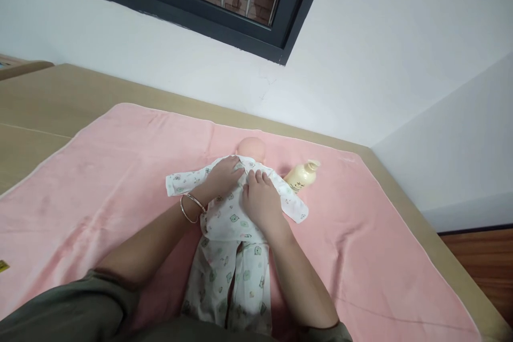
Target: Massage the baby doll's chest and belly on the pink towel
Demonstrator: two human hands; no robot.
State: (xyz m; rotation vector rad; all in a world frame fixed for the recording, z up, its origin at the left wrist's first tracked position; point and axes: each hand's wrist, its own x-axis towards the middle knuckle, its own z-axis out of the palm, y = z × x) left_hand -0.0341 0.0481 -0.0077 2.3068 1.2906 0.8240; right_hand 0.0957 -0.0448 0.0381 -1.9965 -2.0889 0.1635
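Note:
A baby doll [251, 148] with a bald head lies stretched out, its head away from me. It is dressed in a white long-sleeved top [230, 219] and matching trousers [250, 283] with small green and pink prints. My left hand [225, 175] rests on the upper part of the top, near the collar, its fingers laid out toward the right. Beside it my right hand [261, 196] lies on the top with its fingers apart and slightly bent. The fabric under both palms is hidden. Both sleeves spread out sideways.
Just right of the doll, a pale yellow pump bottle [302, 175] leans or lies by the sleeve. All this is on a pink blanket [372, 256] over a wooden tabletop [40, 91]. A white wall [192, 72] with a dark-framed window [276, 45] stands behind.

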